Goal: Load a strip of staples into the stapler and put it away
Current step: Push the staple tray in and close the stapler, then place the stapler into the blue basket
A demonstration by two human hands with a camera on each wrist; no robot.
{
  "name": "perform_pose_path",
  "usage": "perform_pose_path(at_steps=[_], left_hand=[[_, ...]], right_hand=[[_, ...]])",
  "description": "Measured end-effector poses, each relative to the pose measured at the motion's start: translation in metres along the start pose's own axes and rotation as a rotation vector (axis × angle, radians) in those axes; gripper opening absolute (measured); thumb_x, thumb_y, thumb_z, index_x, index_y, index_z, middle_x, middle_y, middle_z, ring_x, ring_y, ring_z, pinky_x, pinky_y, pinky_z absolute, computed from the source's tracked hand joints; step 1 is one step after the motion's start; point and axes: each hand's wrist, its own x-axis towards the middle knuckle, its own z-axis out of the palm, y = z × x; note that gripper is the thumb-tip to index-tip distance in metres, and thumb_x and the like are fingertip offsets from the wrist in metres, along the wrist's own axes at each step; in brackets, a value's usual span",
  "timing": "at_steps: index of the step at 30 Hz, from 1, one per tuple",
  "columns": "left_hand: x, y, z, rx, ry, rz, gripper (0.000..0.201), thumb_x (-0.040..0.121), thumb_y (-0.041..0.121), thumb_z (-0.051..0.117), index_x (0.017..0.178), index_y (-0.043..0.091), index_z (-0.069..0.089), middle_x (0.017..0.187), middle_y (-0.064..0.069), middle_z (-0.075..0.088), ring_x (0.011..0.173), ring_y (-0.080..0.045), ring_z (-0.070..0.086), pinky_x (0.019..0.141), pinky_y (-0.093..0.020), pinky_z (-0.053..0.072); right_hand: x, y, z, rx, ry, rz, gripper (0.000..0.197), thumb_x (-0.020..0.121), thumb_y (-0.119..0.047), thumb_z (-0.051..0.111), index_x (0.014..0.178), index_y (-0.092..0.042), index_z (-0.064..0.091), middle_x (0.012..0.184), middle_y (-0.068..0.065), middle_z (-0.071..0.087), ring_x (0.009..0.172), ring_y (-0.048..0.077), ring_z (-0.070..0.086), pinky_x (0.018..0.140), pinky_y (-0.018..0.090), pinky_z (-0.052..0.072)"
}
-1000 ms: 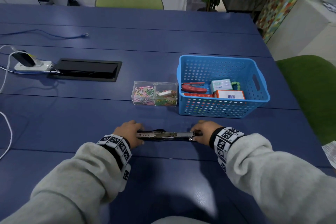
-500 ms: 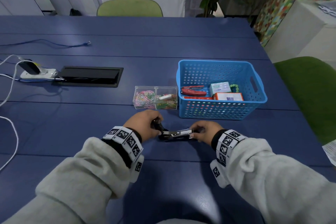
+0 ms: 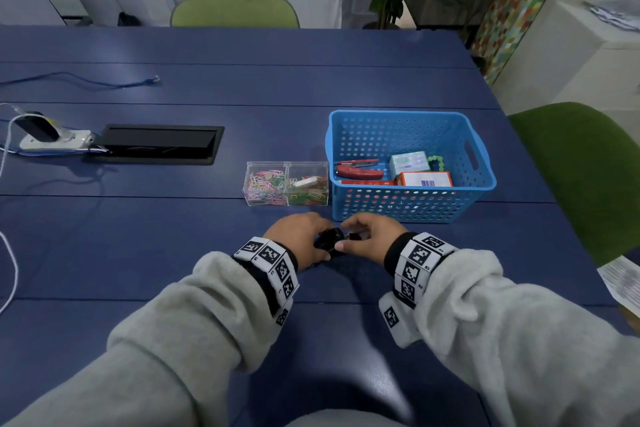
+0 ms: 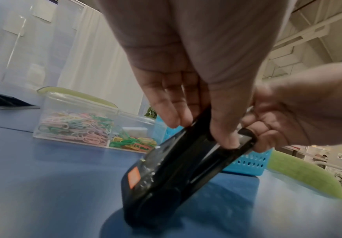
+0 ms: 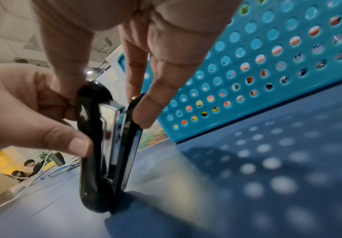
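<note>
A black stapler point(image 3: 330, 240) stands on its hinge end on the blue table point(image 3: 173, 253), just in front of the blue basket point(image 3: 485, 163). It is folded almost closed. My left hand point(image 3: 304, 236) grips its top arm and my right hand point(image 3: 363, 234) pinches the two arms toward each other. In the right wrist view the stapler point(image 5: 90, 153) shows a narrow gap with the metal magazine point(image 5: 113, 125) between the arms; my right hand point(image 5: 107, 107) squeezes from both sides. In the left wrist view my left hand point(image 4: 200, 132) holds the stapler point(image 4: 166, 173) near its free end. No staples are visible.
The basket holds a red stapler point(image 3: 358, 170) and small boxes point(image 3: 408, 165). A clear box of paper clips point(image 3: 287, 184) stands left of it. Far left are a power strip point(image 3: 52, 142), a black cable hatch point(image 3: 159, 144) and a white cable point(image 3: 10, 270). A green chair point(image 3: 581, 177) is at right.
The stapler lay unfolded flat between my hands. My hands have come together, folding it nearly closed and standing it up, a little nearer the basket.
</note>
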Motion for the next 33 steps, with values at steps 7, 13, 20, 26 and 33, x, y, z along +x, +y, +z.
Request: perform_pose_path(at_steps=[7, 13, 20, 26, 33], left_hand=[[0.002, 0.003, 0.010, -0.011, -0.053, 0.038, 0.048, 0.076, 0.035, 0.068, 0.122, 0.028, 0.055, 0.118, -0.005, 0.059, 0.112, -0.026, 0.050, 0.093, -0.038, 0.042], [-0.001, -0.009, 0.026, -0.064, -0.152, -0.058, 0.056, 0.076, 0.031, 0.069, 0.128, 0.028, 0.047, 0.124, -0.008, 0.059, 0.114, -0.027, 0.054, 0.095, -0.038, 0.045], [-0.004, -0.017, 0.024, -0.173, -0.089, -0.122, 0.048, 0.076, 0.032, 0.070, 0.121, 0.024, 0.055, 0.122, -0.005, 0.060, 0.111, -0.024, 0.056, 0.095, -0.035, 0.045], [-0.012, -0.006, -0.012, -0.382, 0.155, -0.058, 0.041, 0.071, 0.024, 0.077, 0.109, 0.025, 0.063, 0.104, -0.001, 0.065, 0.099, -0.019, 0.060, 0.094, -0.035, 0.050], [-0.013, 0.022, -0.064, -0.392, 0.350, 0.066, 0.043, 0.069, 0.026, 0.078, 0.110, 0.027, 0.065, 0.099, -0.002, 0.065, 0.095, -0.020, 0.061, 0.095, -0.037, 0.049]], right_hand=[[0.003, -0.002, 0.007, 0.057, -0.003, 0.110, 0.017, 0.069, -0.034, 0.073, 0.070, -0.027, 0.058, 0.076, 0.003, 0.064, 0.075, 0.022, 0.065, 0.079, 0.044, 0.059], [0.002, 0.004, 0.008, 0.166, -0.006, 0.120, 0.018, 0.075, -0.016, 0.071, 0.070, -0.026, 0.056, 0.067, 0.002, 0.055, 0.063, 0.016, 0.058, 0.064, 0.032, 0.056], [-0.008, 0.011, -0.003, 0.361, -0.024, 0.141, 0.018, 0.079, -0.008, 0.066, 0.069, -0.022, 0.061, 0.066, 0.005, 0.057, 0.058, 0.014, 0.056, 0.048, 0.021, 0.054], [-0.017, -0.009, -0.042, 0.571, 0.027, 0.072, 0.020, 0.083, -0.002, 0.059, 0.070, -0.018, 0.062, 0.070, 0.006, 0.058, 0.047, 0.005, 0.060, 0.043, 0.017, 0.053], [-0.030, -0.062, -0.089, 0.525, 0.010, -0.040, 0.018, 0.088, -0.009, 0.053, 0.081, -0.024, 0.061, 0.079, 0.003, 0.057, 0.068, 0.014, 0.056, 0.049, 0.015, 0.054]])
